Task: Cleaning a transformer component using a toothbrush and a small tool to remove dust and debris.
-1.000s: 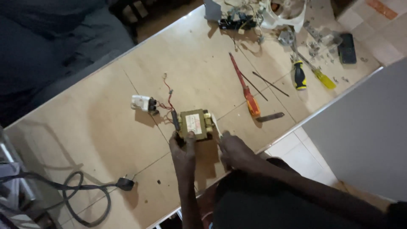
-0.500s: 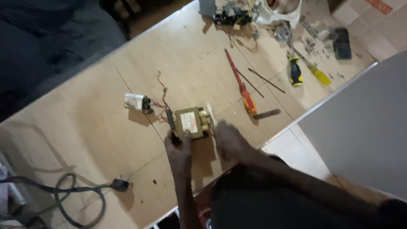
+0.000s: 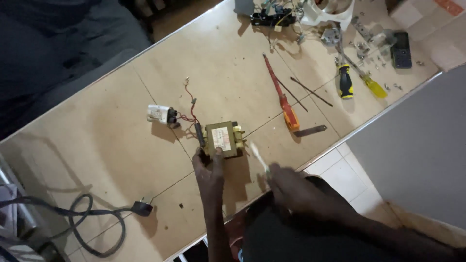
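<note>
Lower left of frame: black power cord (image 3: 92,218) coiled on the tan worktop (image 3: 97,140), its plug (image 3: 141,208) lying loose and well apart from the work.

Left of centre: small white capacitor (image 3: 161,114), tied by thin red wires (image 3: 189,104) to the transformer (image 3: 222,139), a brassy block with a pale label, sitting at mid-frame near the table's front edge.

Left hand (image 3: 209,170) closed on the near end of the transformer, thumb on its lower rim, pinning it flat.

Just right of it: right hand (image 3: 291,187) curled tight round a slim pale tool (image 3: 258,156), blurred, kind not clear; the tip hangs just beside the block's right side, apart from it as far as can be told.

Judgement: work on the block goes best with the left hand's hold firm, fingers off the side the tip meets, red wires left slack, tip brought in slow.

Upper right: red-handled screwdriver (image 3: 284,99), dark flat strip (image 3: 310,130), two thin rods (image 3: 303,92), black-and-yellow screwdriver (image 3: 345,82), yellow screwdriver (image 3: 371,85), dark phone (image 3: 401,49), scattered screws.
</note>
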